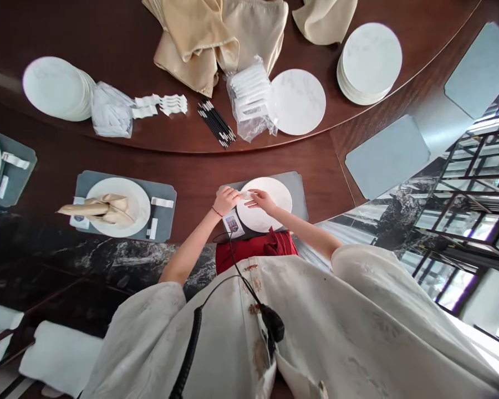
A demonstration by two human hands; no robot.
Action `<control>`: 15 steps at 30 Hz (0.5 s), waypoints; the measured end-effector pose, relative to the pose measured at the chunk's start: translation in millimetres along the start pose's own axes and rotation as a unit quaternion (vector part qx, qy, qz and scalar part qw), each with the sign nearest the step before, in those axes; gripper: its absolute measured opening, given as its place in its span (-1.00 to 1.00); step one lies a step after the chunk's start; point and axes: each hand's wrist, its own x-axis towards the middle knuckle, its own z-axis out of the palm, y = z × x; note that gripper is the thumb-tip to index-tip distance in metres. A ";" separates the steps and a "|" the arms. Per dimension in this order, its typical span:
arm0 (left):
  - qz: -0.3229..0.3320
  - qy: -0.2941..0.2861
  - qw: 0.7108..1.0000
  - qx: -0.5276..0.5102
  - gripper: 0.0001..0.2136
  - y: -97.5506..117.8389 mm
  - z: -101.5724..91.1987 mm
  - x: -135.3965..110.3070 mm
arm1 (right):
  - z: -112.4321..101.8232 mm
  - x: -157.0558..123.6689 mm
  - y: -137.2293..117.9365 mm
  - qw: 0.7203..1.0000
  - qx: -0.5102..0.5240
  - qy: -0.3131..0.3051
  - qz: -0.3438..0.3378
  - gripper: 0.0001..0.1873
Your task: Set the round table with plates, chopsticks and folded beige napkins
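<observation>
My left hand (228, 200) is closed around one end of a small white piece (247, 195), whose exact kind is hard to make out. From the other side, the fingers of my right hand (261, 200) are on the same piece. Both hands are over a white plate (258, 220) that lies on a grey placemat (298, 194). Below my left hand, a printed white packet (233, 224) lies at the plate's left edge.
To the left, another setting has a plate (143, 213) with a folded beige napkin (112, 208), and black chopsticks (152, 216). Farther back are loose chopsticks (217, 123), wavy white rests (173, 104), plastic bags (249, 100), cloths (195, 33) and stacked plates (372, 58).
</observation>
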 end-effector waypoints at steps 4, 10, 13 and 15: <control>-0.186 0.057 0.980 -0.036 -0.35 50.9 45.8 -55.0 | -55.6 -33.5 31.3 0.995 -0.021 0.095 0.016 -0.80; -0.426 -0.003 0.899 -0.098 -0.02 77.3 105.4 -138.5 | -151.3 -81.1 75.2 0.943 -0.010 0.333 -0.011 -0.75; -0.431 -0.008 0.897 -0.094 -0.12 71.6 118.2 -146.3 | -185.5 -96.7 92.1 0.914 -0.003 0.405 0.002 -0.76; -0.425 -0.007 0.901 -0.085 -0.17 66.2 120.8 -146.3 | -200.3 -102.7 101.1 0.901 0.009 0.434 0.020 -0.80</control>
